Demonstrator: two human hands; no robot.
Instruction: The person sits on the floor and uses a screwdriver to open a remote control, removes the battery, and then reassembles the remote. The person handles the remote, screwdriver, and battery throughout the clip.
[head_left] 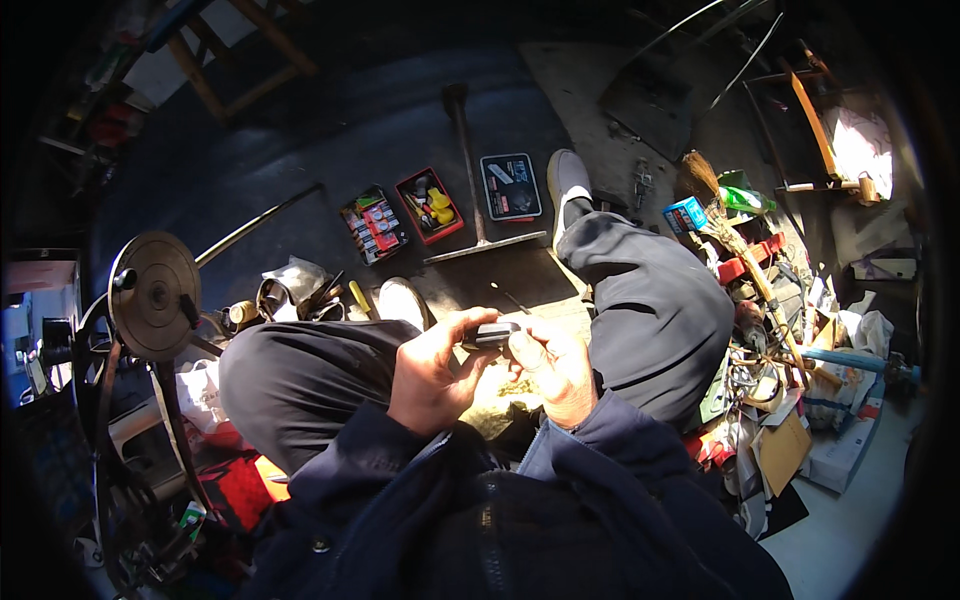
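Observation:
Between my two hands, above my lap, is a small black oblong object (pixel 490 334) with rounded ends; its exact kind is not clear. My left hand (pixel 435 372) grips its left end, with the fingers curled behind and under it. At its right end, my right hand (pixel 558 374) pinches it, the thumb lying against the near face. The fingers hide part of its underside. Beyond the hands, on the floor, a red box (pixel 430 206) holds yellow items, next to a tray of small packets (pixel 374 226) and a dark flat case (pixel 510 187) with a pale rim.
A T-shaped metal bar (pixel 482 243) lies across the floor ahead. At left stands a metal frame with a round disc (pixel 155 295). Tools, a broom (pixel 735 235), a green bottle (pixel 745 199) and a blue box (pixel 685 215) clutter the right. A wooden stool (pixel 262 90) stands far left.

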